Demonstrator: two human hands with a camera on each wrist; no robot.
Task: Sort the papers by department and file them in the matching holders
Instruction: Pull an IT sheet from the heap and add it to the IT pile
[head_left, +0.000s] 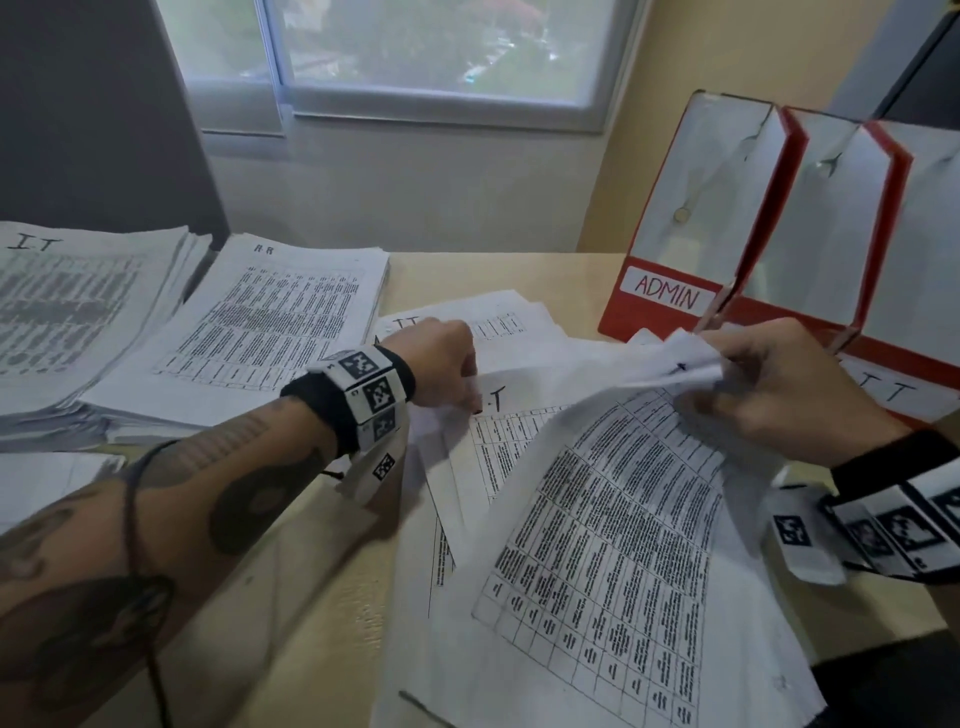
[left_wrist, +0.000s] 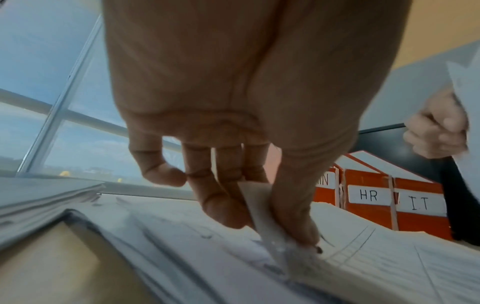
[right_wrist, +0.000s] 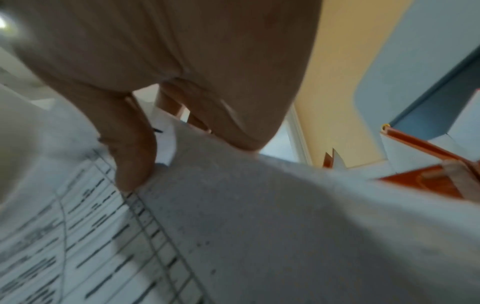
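Loose printed sheets lie in a heap on the desk in front of me. My left hand (head_left: 467, 397) pinches the top left corner of a sheet marked "I.T" (head_left: 498, 431); in the left wrist view the corner (left_wrist: 259, 207) sits between thumb and fingers (left_wrist: 223, 205). My right hand (head_left: 727, 374) grips the crumpled top edge of another table-printed sheet (head_left: 597, 509) and holds it lifted over the heap; in the right wrist view the thumb (right_wrist: 130, 164) presses on that sheet (right_wrist: 233, 226). Red holders stand at the right, labelled ADMIN (head_left: 670, 296), HR (left_wrist: 369, 195) and IT (head_left: 893, 392).
Two thick sorted stacks lie at the left: one marked IT (head_left: 78, 312), one marked HR (head_left: 270, 322). More loose sheets (head_left: 493, 317) lie behind my left hand. A window (head_left: 415, 52) and wall are behind the desk. The wooden desk top (head_left: 311, 597) shows under my left forearm.
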